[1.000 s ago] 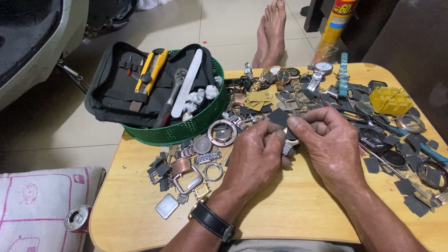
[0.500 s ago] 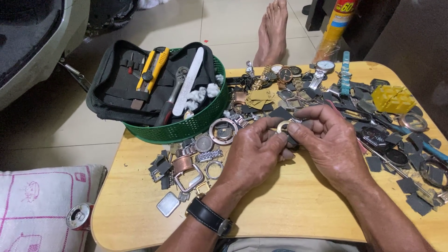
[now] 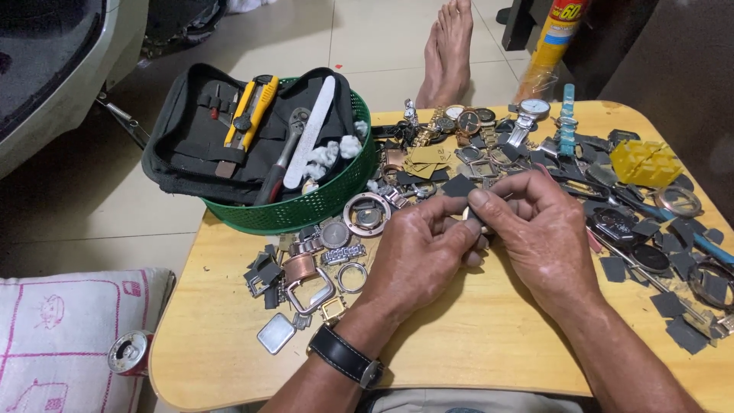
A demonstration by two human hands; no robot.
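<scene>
Both my hands meet over the middle of the wooden table [image 3: 474,344]. My left hand [image 3: 420,252], with a black wristwatch [image 3: 344,358] on its wrist, and my right hand [image 3: 539,229] pinch a small watch part [image 3: 472,218] between fingertips; it is mostly hidden by the fingers. A dark grey square piece [image 3: 459,186] lies just beyond the fingers. Watch cases, rings and bezels [image 3: 367,214] are scattered to the left of my left hand.
A green basket [image 3: 306,210] holding a black tool pouch with a yellow cutter [image 3: 248,115] overhangs the table's far left. Watches and dark pieces [image 3: 527,122] crowd the far and right side, with a yellow box [image 3: 646,162]. A spray can [image 3: 550,46], a person's bare foot [image 3: 449,50] and a pillow [image 3: 61,336] surround.
Both hands lifted slightly and shifted a little to the right while turning the small part between the fingertips; the rest of the table is unchanged.
</scene>
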